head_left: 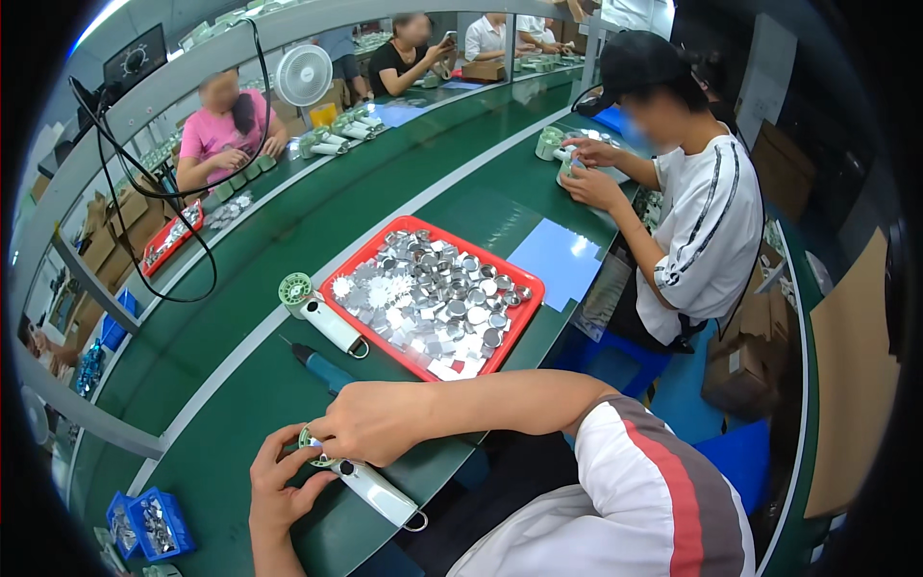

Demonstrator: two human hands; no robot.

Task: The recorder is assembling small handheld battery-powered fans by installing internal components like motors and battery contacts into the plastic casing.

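A handheld fan with a white handle [380, 494] and a pale green round head lies at the table's near edge, a metal ring at its handle end. My left hand [279, 481] curls around the head, thumb and fingers gripping its side. From above, my right hand [370, 423] bends over the same head with its fingertips pinched; what they hold is hidden. Just beyond my right hand lies a teal electric screwdriver [322, 367], partly covered by it. Another handheld fan [332, 325] of the same kind rests farther off, beside the red tray.
The red tray [531, 310] holds many silvery caps, pieces and white toothed wheels. A blue sheet [558, 264] lies past it. Blue bins [159, 524] of small parts stand at the lower left. At the right sits a co-worker [707, 207] handling green parts. Black cables [125, 197] hang at the left.
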